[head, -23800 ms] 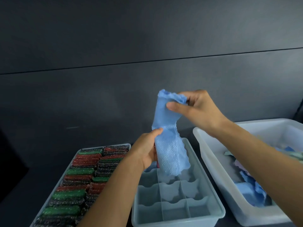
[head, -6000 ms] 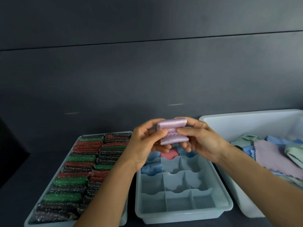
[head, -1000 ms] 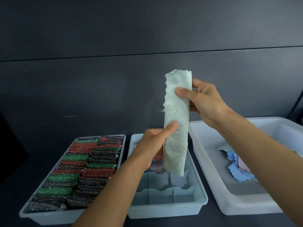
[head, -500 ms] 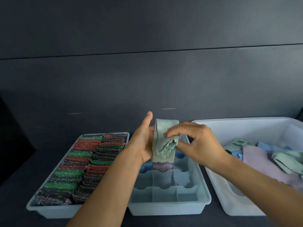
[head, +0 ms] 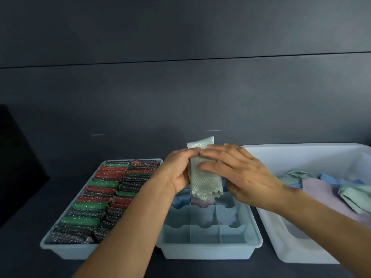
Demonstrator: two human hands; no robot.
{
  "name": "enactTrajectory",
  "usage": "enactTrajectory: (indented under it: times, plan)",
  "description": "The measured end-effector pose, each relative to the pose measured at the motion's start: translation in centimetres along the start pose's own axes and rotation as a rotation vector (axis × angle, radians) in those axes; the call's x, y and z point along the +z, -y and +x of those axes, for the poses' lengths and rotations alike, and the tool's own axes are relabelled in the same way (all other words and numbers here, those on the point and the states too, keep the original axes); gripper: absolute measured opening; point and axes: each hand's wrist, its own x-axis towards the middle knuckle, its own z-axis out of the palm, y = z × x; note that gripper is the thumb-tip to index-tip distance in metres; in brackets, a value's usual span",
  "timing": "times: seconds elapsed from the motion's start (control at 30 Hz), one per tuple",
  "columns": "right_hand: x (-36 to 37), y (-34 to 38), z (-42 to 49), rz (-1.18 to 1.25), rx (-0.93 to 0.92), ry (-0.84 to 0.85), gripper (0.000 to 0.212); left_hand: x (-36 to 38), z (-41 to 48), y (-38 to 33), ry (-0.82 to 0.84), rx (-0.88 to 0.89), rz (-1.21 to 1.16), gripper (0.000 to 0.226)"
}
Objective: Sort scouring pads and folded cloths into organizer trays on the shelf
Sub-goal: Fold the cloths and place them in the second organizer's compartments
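A pale green mesh cloth (head: 204,177), folded into a narrow strip, hangs upright above the back of the divided organizer tray (head: 208,251). My left hand (head: 178,171) grips its left edge. My right hand (head: 236,173) lies flat over its front with fingers stretched leftward, pressing it. Below, a blue folded cloth (head: 180,199) and a pink folded cloth (head: 201,202) sit in the tray's back compartments. The front compartments hold nothing. A tray of scouring pads (head: 100,199), green, red and dark, stands to the left.
A large white bin (head: 301,245) at the right holds loose cloths: lilac (head: 325,195), green (head: 355,197) and blue (head: 337,180). All three containers rest on a dark shelf (head: 26,237) against a dark wall.
The green cloth was a long strip held high a second ago. It has come down over the divided tray and been folded shorter; my right hand now lies flat across it.
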Motion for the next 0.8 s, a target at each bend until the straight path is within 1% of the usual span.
enactTrajectory:
  times: [0.03,0.07,0.1,0.13,0.17,0.23,0.27,0.3,0.33,0.37,0.43,0.5,0.53,0.6,0.67,0.7,0.73,0.77,0.8]
  plan:
    - [0.2,0.0,0.2,-0.003,-0.007,-0.050,0.048,0.0,0.1,0.2,0.022,-0.016,0.012,0.025]
    - [0.3,0.1,0.3,0.048,0.019,-0.124,0.040,0.1,0.2,0.5,0.047,-0.031,0.021,0.025]
    - [0.3,0.6,0.6,0.165,0.103,-0.205,0.035,0.2,0.3,0.8,0.053,-0.039,0.023,0.028]
    - [0.2,1.0,0.8,0.345,0.240,-0.279,0.034,0.3,0.3,1.1,0.050,-0.042,0.010,0.036]
    - [-0.1,1.4,1.1,0.576,0.406,-0.325,0.031,0.2,0.5,1.4,0.039,-0.036,-0.002,0.050]
    - [-0.4,1.4,1.7,1.046,0.713,-0.354,0.015,-0.3,0.7,2.0,0.082,-0.003,0.026,0.085]
    - [-0.4,1.1,1.8,1.189,0.838,-0.340,0.008,-0.4,0.4,2.2,0.142,0.015,0.046,0.099]
    - [-0.5,0.9,1.8,1.261,0.942,-0.309,0.014,-0.3,0.1,2.3,0.192,0.037,0.078,0.107]
    - [-0.4,0.6,1.8,1.299,1.004,-0.270,0.021,-0.2,-0.4,2.3,0.214,0.067,0.116,0.107]
    - [-0.3,0.6,1.7,1.313,1.024,-0.239,0.026,0.0,-0.7,2.4,0.200,0.111,0.172,0.098]
    - [-0.1,0.8,1.8,1.290,1.011,-0.211,0.031,0.6,-1.3,2.6,0.103,0.212,0.285,0.067]
    - [0.1,1.0,1.7,1.267,0.992,-0.177,0.032,1.0,-1.6,2.8,-0.010,0.313,0.283,0.040]
    - [0.1,1.1,1.6,1.256,0.980,-0.163,0.030,1.0,-1.6,3.0,-0.042,0.362,0.258,0.031]
    - [0.0,1.0,1.4,1.263,0.934,-0.158,0.022,0.7,-1.6,3.1,-0.067,0.449,0.242,0.022]
    - [-0.2,1.0,1.1,1.340,0.862,-0.207,0.015,0.5,-1.8,2.8,-0.052,0.491,0.263,0.018]
    - [-0.2,1.0,1.0,1.383,0.832,-0.240,0.015,0.4,-1.9,2.6,-0.026,0.496,0.270,0.016]
    - [-0.3,0.9,1.0,1.412,0.818,-0.278,0.020,0.4,-2.1,2.3,0.004,0.499,0.272,0.012]
    - [-0.3,0.9,1.0,1.415,0.815,-0.315,0.030,0.4,-2.3,2.1,0.024,0.492,0.262,0.009]
    - [-0.3,1.0,1.0,1.393,0.818,-0.338,0.041,0.5,-2.5,2.0,0.029,0.479,0.247,0.016]
